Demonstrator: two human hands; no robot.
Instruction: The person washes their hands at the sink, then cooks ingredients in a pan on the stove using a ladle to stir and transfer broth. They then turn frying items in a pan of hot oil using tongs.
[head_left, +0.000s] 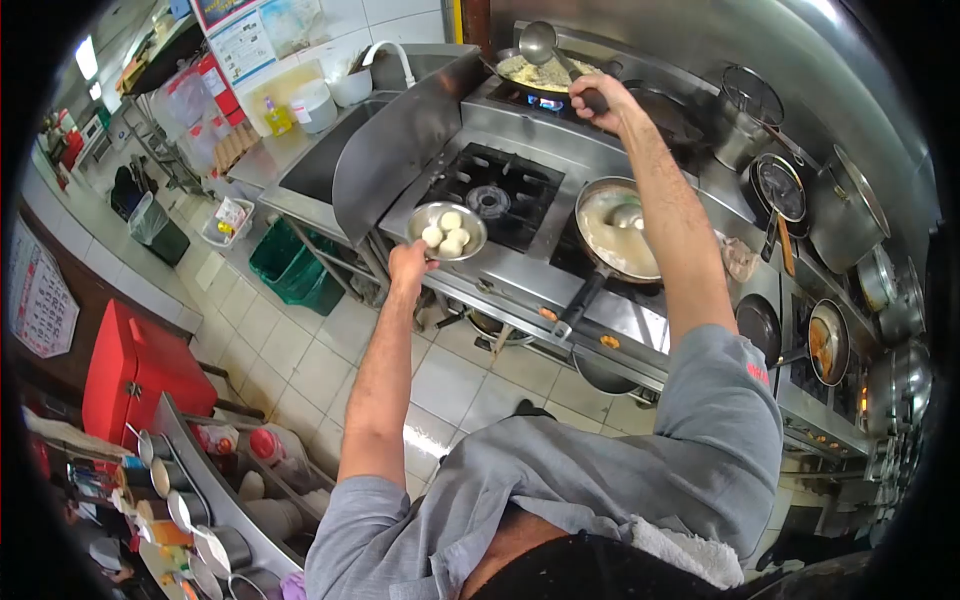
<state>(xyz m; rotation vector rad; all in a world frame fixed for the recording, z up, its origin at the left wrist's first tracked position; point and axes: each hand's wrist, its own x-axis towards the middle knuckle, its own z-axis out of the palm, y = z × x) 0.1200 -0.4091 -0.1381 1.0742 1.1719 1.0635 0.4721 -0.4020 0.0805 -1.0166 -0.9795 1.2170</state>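
My left hand (408, 264) grips the rim of a small metal bowl (477, 243) that holds several round white balls (451, 221). The bowl is by the front left burner (488, 201). My right hand (602, 102) is closed around the dark handle of a ladle (537, 42), reaching to the back of the stove. The ladle's round head is above a wok (497, 72) of pale, bubbling contents over a blue flame. Below my right forearm, a pan (583, 222) of cloudy pale liquid has a second ladle (626, 218) resting in it.
A curved metal shield (385, 150) separates the stove from the sink (325, 160). Several pots and strainers stand to the right, near a frying pan (828, 343) with orange-brown contents. A green bin (290, 265) and a red box (140, 365) are on the left. Condiment containers line the lower left.
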